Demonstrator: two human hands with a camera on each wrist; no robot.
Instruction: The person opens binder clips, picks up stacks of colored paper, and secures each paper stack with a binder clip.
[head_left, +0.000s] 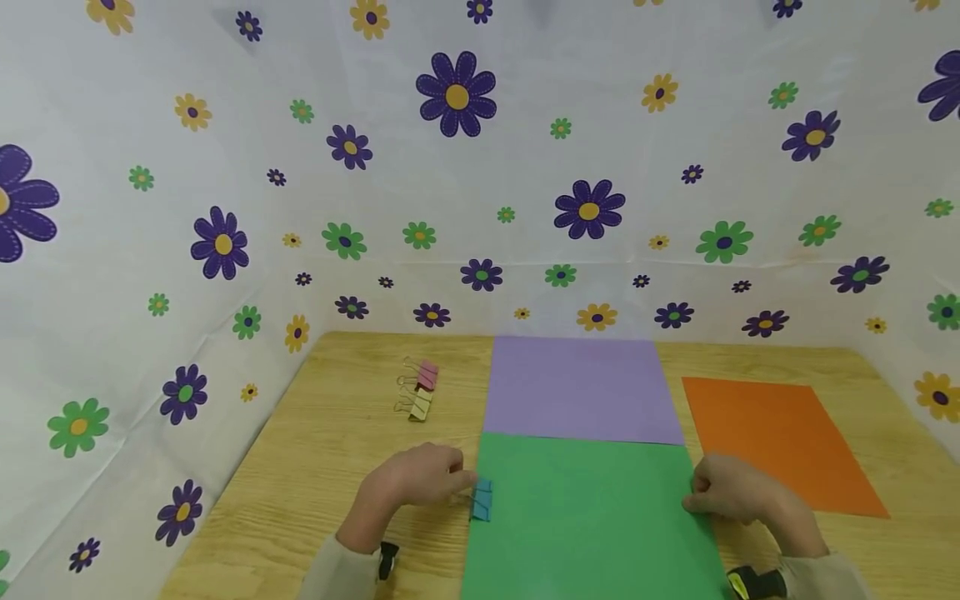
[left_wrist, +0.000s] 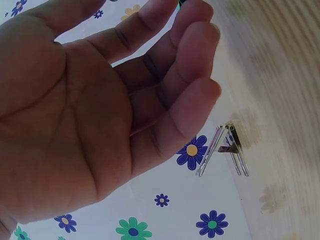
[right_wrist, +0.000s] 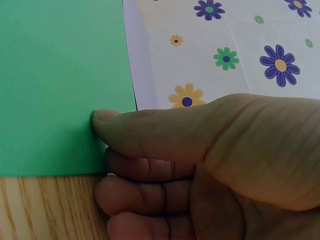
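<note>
Green sheet lies lower ctr of the head view, R edge pinched btwn thumb and curled fingers of the right hand. Left hand is at its L edge, fingers bent, thumb right by the blue clip; can't tell if it pinches sheet, clip or nothing.

Progress, at a guess: partway. Blue clip's on the green sheet's L edge; pink clip and cream clip, L of ctr, sit unused on the table. Orange sheet, lower R, lies apart w/ no clip visible; purple sheet, just below ctr, shows none either. So prob. 2 clips + orange sheet left.

Hard to see: green sheet's near edge is cut off at frame bottom; unclear whether purple runs under it. L wrist view doesn't show the blue clip.
</note>
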